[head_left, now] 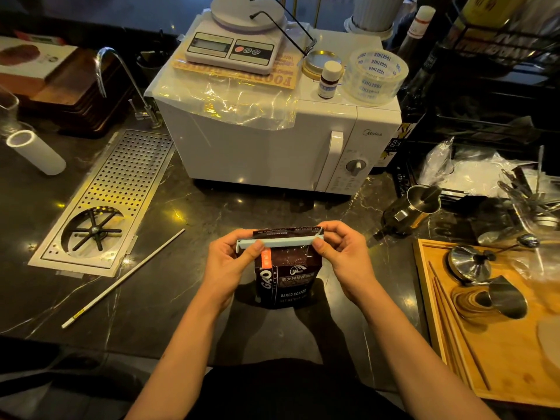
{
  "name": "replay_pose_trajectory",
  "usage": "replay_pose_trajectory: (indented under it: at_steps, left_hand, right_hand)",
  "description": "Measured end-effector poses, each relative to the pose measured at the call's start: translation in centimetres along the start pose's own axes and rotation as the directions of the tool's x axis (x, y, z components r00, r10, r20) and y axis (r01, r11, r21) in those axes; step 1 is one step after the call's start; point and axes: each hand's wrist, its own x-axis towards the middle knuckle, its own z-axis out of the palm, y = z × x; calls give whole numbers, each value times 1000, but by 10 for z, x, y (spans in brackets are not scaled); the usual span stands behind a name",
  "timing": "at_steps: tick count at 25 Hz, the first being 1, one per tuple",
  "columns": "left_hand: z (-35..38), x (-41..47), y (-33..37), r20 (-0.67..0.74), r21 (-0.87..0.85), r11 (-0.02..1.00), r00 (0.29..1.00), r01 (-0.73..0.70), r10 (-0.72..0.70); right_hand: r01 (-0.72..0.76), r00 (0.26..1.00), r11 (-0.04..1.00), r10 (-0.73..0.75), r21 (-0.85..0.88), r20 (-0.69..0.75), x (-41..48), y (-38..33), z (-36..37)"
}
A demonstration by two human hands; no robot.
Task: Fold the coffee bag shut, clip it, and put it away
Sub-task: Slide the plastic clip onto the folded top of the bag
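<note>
A dark brown coffee bag with white lettering and an orange label stands upright on the dark marble counter, in the middle near me. A long pale blue clip lies across the bag's folded top, with a strip of the bag showing above it. My left hand pinches the clip's left end, thumb on its front. My right hand pinches the clip's right end together with the bag's top corner.
A white microwave carrying a scale and tape roll stands just behind the bag. A perforated drip tray and a white stick lie left. A steel pitcher and a wooden tray of tools sit right.
</note>
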Motion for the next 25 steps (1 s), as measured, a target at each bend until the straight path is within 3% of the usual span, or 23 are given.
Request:
replay_pose_trajectory:
  at_steps: [4, 11, 14, 18, 25]
  left_hand:
    - [-2, 3, 0, 8, 46, 999, 1000, 21, -21]
    - [6, 2, -7, 5, 98, 995, 1000, 28, -29]
    - [11, 7, 0, -73, 109, 993, 996, -40, 49]
    - [13, 21, 13, -68, 337, 925, 976, -175, 209]
    - [13, 27, 20, -19, 480, 853, 970, -204, 243]
  right_hand:
    - [-18, 1000, 999, 19, 39, -14, 4, 5, 1]
    - [-9, 999, 999, 11, -45, 42, -1, 20, 1]
    - [59, 997, 993, -53, -99, 61, 2, 11, 2]
    - [142, 990, 972, -142, -188, 13, 13, -4, 6]
    - [218, 973, 900, -229, -378, 18, 30, -4, 5]
